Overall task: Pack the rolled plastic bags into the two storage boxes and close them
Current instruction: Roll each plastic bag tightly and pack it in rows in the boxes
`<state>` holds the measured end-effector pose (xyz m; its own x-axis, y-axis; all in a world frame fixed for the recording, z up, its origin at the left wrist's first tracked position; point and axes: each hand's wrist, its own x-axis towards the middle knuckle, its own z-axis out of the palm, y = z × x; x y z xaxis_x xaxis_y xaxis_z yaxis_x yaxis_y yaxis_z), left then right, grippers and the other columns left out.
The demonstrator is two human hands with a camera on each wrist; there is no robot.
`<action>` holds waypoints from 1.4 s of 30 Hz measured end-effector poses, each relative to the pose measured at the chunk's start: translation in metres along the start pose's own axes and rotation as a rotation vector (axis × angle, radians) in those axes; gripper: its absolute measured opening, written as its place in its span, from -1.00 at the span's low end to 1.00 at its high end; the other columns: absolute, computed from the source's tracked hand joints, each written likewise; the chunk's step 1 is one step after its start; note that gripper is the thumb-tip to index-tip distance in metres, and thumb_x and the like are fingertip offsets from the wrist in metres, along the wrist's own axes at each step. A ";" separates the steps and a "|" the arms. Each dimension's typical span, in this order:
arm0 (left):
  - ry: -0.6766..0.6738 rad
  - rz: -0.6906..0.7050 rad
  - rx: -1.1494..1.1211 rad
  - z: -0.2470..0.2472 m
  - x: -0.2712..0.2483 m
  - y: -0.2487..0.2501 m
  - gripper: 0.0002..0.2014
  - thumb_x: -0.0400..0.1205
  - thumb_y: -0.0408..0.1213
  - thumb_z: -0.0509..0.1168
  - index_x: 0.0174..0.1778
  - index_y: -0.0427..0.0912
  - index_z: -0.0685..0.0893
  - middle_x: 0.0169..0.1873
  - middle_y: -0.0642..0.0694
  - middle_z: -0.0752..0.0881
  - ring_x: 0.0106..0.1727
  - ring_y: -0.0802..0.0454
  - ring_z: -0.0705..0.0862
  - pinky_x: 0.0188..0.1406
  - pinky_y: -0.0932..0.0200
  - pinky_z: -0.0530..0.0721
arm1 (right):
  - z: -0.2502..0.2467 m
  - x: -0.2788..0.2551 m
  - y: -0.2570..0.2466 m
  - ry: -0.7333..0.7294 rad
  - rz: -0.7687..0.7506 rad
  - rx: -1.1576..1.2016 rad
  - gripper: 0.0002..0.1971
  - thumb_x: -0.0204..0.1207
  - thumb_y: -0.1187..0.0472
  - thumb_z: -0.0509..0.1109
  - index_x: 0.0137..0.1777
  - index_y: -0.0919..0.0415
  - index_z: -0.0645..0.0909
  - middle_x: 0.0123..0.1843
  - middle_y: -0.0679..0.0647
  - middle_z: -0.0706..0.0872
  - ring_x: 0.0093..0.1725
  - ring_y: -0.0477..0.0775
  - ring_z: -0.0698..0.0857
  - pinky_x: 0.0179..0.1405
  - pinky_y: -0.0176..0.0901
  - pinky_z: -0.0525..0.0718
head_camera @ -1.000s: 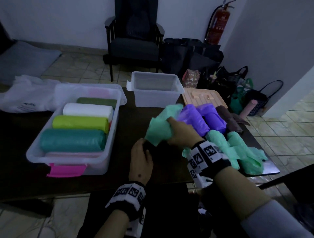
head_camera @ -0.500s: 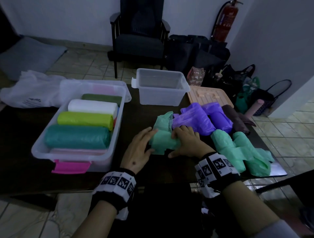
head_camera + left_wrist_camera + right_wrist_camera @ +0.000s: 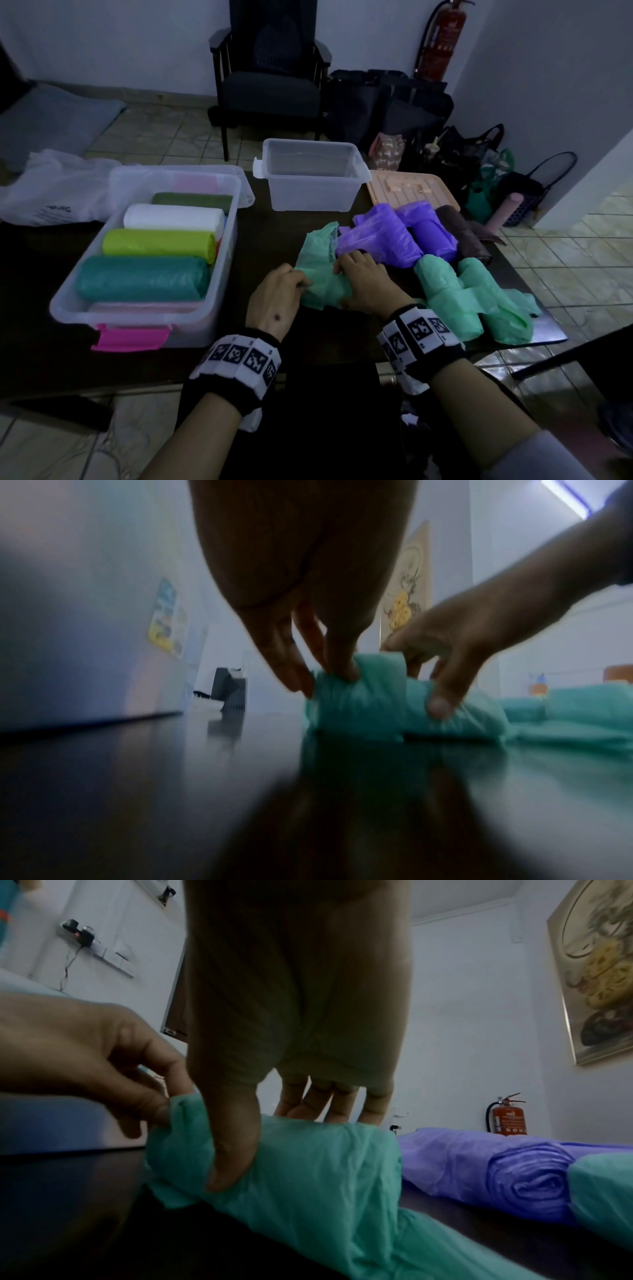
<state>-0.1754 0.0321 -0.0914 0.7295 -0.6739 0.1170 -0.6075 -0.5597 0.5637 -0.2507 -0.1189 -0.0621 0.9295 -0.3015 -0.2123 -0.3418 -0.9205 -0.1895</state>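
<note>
A loosely rolled mint green bag (image 3: 322, 286) (image 3: 363, 710) (image 3: 325, 1177) lies on the dark table (image 3: 267, 233) between my hands. My left hand (image 3: 298, 282) (image 3: 329, 666) pinches its left end. My right hand (image 3: 352, 270) (image 3: 246, 1131) grips its middle, thumb on the near side and fingers over the far side. The large clear box (image 3: 236, 212) on the left holds teal (image 3: 144, 277), lime (image 3: 157, 241), white (image 3: 173, 217) and dark green (image 3: 191, 198) rolls. The small clear box (image 3: 363, 171) behind stands empty.
Purple rolls (image 3: 387, 236), a brown roll (image 3: 462, 236) and more mint green rolls (image 3: 445, 294) lie to the right, near the table edge. A peach lid (image 3: 411, 188) lies beside the small box. A white plastic bag (image 3: 58, 192) sits far left; a chair (image 3: 270, 92) stands behind.
The right hand has lowered the mint green bag from the air onto the table. The left hand has moved to its left end and now pinches it.
</note>
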 end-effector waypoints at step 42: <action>-0.486 -0.485 -0.677 -0.020 0.083 0.025 -0.67 0.54 -0.39 0.40 0.18 -0.48 0.63 -0.03 -0.31 0.75 -0.05 -0.15 0.73 0.08 -0.01 0.67 | 0.036 -0.039 -0.032 -0.074 -0.158 -0.053 -0.35 0.45 0.21 0.40 0.49 0.19 0.21 0.39 0.17 0.49 0.38 0.20 0.48 0.21 0.05 0.40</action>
<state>-0.1235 -0.0277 -0.0512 0.5513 -0.6537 -0.5185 0.1473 -0.5354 0.8317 -0.2815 -0.0687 -0.0823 0.9577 -0.1350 -0.2540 -0.1831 -0.9672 -0.1760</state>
